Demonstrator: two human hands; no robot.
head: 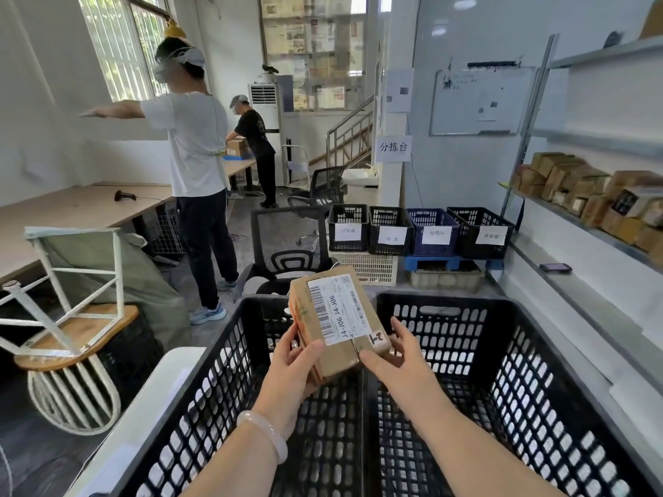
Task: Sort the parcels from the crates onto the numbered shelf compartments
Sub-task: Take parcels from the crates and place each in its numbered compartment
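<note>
Head view: both hands hold one parcel up over two crates.
Parcel: small brown cardboard parcel [344,356], box-shaped, tilted, its top face turned to the camera, above the gap where the crates meet.
Label: white shipping label [335,308] covering most of the top face, with barcodes and "J4-J06 J4-J06" printed along one edge.
Sticker: small white sticker [377,340] with a dark handwritten mark, at the near right corner.
Tape: orange-printed tape [299,313] along the left edge.
Left hand [297,364]: grips the near left end, thumb on top, fingers curled underneath.
Right hand [398,356]: grips the near right corner, fingers [401,330] along the side.
Crates: black perforated plastic left crate [215,371] and right crate [538,371], side by side.
Shelf: grey metal shelf [538,204] on the right, stacked with brown boxes [574,181].
</note>
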